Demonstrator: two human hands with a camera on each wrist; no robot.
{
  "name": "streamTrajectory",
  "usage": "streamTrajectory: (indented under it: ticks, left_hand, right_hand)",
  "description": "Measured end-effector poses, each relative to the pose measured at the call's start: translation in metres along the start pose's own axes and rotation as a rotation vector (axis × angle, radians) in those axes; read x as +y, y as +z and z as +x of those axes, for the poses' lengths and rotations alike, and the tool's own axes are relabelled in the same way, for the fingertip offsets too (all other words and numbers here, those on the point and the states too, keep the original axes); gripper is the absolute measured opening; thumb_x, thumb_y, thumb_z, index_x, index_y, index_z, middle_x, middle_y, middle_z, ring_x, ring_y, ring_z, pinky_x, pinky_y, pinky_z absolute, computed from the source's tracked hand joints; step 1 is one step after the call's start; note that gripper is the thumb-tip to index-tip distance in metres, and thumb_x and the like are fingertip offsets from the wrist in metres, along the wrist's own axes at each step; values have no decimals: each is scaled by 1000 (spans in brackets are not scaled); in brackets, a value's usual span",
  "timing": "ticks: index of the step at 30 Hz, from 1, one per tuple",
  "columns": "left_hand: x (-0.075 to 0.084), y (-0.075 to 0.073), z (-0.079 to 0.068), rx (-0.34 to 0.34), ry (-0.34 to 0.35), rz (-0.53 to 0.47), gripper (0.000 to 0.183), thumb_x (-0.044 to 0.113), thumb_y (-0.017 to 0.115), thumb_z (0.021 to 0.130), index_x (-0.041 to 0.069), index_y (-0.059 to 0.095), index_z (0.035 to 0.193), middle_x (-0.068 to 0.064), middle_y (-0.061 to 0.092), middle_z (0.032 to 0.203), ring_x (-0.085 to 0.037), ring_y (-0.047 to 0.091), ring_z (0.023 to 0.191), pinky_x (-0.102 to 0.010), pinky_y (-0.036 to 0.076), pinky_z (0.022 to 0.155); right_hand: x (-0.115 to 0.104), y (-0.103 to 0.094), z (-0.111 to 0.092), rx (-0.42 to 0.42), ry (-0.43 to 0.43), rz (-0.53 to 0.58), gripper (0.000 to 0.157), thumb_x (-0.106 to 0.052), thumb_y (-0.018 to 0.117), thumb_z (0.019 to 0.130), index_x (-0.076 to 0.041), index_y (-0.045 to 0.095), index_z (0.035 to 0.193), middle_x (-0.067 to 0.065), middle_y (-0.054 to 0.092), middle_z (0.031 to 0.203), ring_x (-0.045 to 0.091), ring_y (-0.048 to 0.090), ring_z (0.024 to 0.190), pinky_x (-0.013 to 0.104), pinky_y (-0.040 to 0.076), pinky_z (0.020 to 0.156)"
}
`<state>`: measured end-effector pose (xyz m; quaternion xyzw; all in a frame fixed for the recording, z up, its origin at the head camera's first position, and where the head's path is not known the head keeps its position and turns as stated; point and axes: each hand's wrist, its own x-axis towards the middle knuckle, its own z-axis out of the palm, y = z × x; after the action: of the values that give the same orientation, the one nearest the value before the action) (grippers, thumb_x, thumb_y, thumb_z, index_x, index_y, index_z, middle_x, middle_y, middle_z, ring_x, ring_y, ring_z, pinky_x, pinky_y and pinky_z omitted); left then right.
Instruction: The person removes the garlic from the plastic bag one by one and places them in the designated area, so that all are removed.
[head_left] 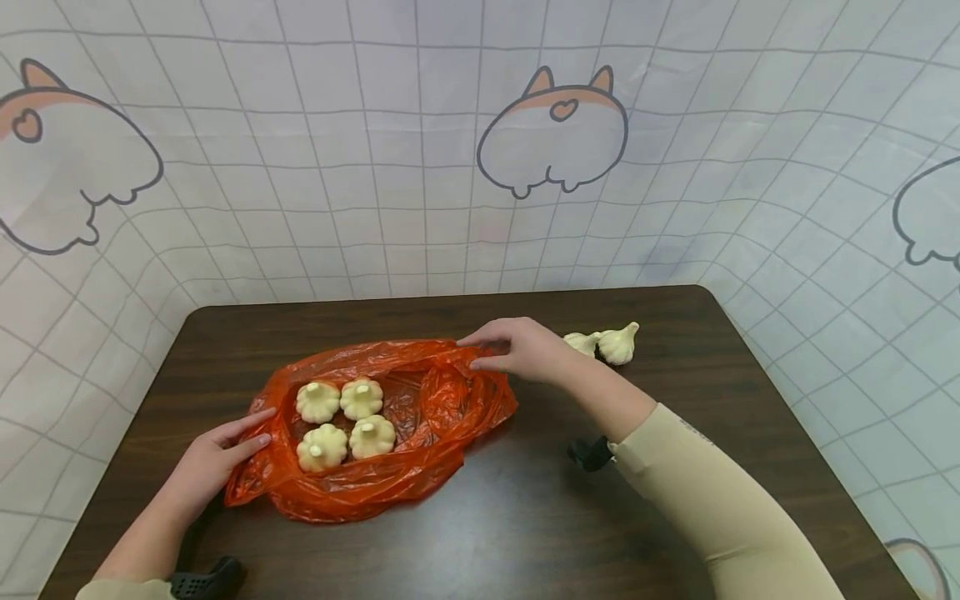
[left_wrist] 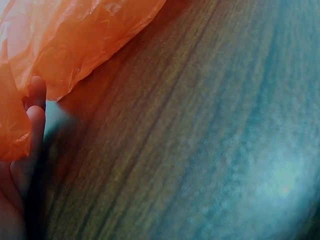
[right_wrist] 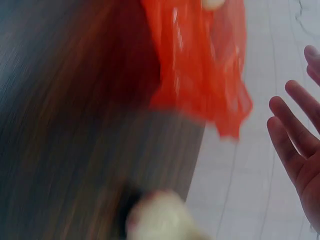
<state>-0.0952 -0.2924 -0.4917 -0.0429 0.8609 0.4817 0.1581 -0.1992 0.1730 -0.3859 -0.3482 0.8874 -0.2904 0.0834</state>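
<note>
A red plastic bag lies spread on the table with its mouth facing up. Several garlic bulbs sit inside its left half, stems upward. My left hand holds the bag's left edge, and the left wrist view shows its fingers against the thin orange-looking film. Above the bag's right end is my right hand, fingers spread and holding nothing; the right wrist view shows its fingers apart from the bag. Two more garlic bulbs lie behind the right forearm, one partly hidden by it.
The dark wooden table has a rounded far right corner. A white gridded curtain with cartoon animals hangs behind and along both sides. Dark wrist devices are worn below each hand.
</note>
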Motion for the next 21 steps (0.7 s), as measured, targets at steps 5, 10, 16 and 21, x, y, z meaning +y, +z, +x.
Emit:
streamTrajectory:
  ticks: [5,10,16,21]
  left_hand:
    - [0,-1,0,4,1,22,71,53,59,95,11,43,151,-29,33,153,-48,33,137,-32,50,92]
    - [-1,-1,0,0,-2,24,71,53,59,95,11,43,151,-30,33,153,-48,32,138,-37,50,94]
    - [-1,-1,0,-1,17,-8,70,50,59,96,10,42,151,-29,33,153,-46,34,137,-15,46,80]
    - [-2,-1,0,-5,24,-12,69,50,58,97,10,42,151,-28,33,154,-45,34,137,-15,46,81]
  right_hand:
    - [-24,20,20,-79,-31,-29,37,-34,72,92,-25,69,128,-4,67,123,18,62,109,36,51,91]
    - [-45,37,33,-171,-36,-42,39,-40,70,92,-30,67,130,-10,66,126,14,60,114,30,48,94]
    - [-63,59,46,-264,-67,-32,40,-42,69,92,-29,67,130,-12,64,128,10,59,115,25,47,94]
    - [-71,79,55,-298,-80,-78,39,-42,70,92,-28,69,128,-14,65,126,6,59,114,21,45,95]
